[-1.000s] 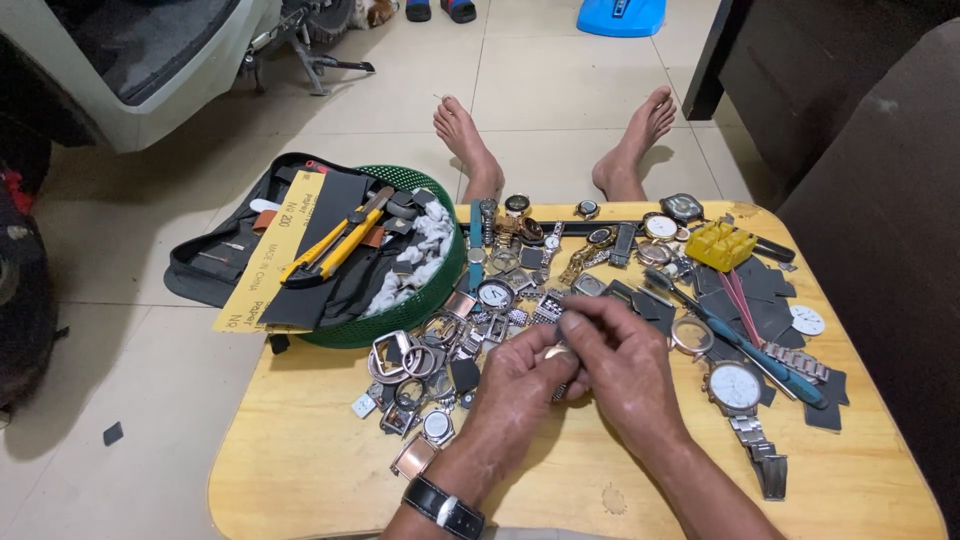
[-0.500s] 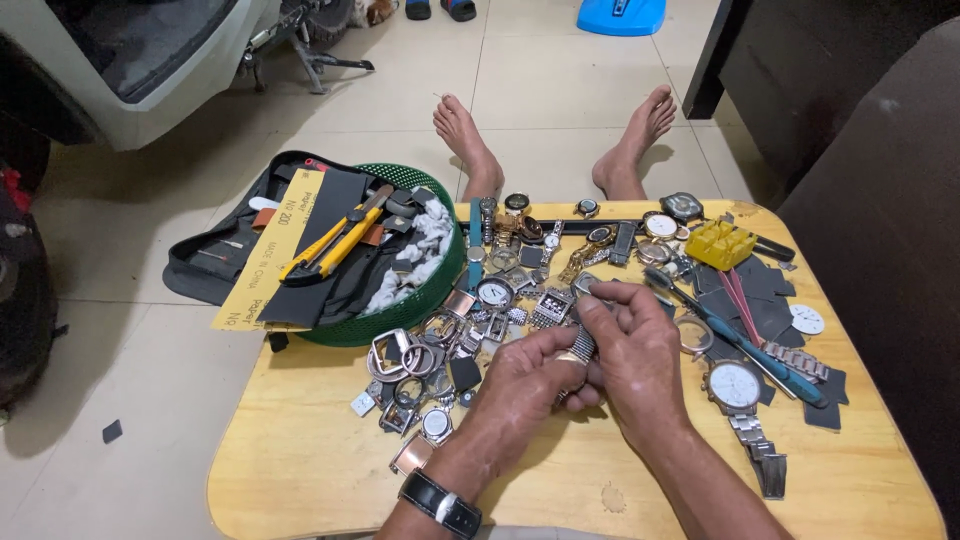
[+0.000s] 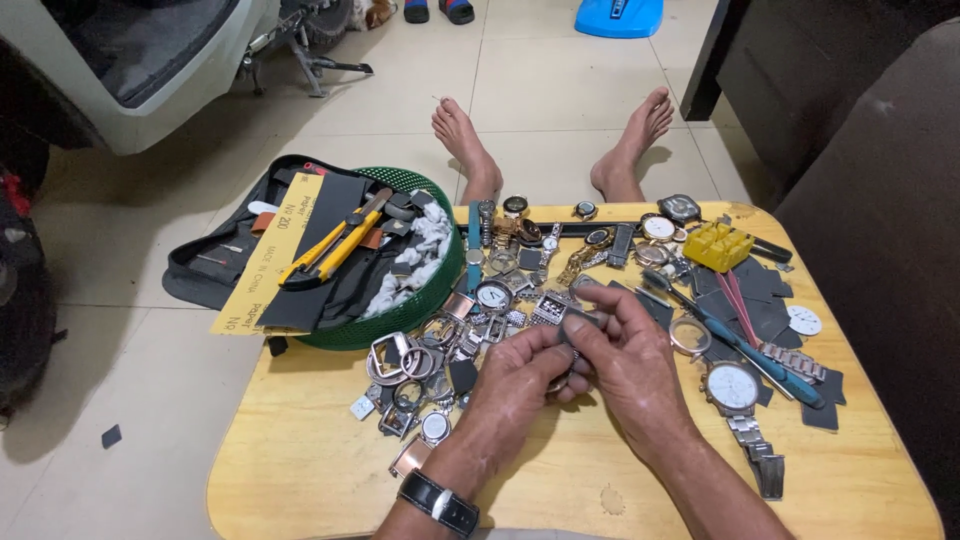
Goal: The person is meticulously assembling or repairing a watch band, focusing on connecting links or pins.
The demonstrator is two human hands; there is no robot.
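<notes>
Your left hand [image 3: 520, 385] and right hand [image 3: 625, 355] are bare, with no gloves or rings showing. No sleeves reach your forearms; both are uncovered right down to the bottom edge of the view. Just behind your left hand, a wristwatch [image 3: 437, 503] circles the wrist: a black band, broad and smooth, with a small silver metal piece set on its top side. Its dial cannot be seen. Your right wrist carries nothing. Well beyond the hands from that watch, your two feet [image 3: 462, 135] are bare as well, without shoes or socks, and the ankles are uncovered too.
</notes>
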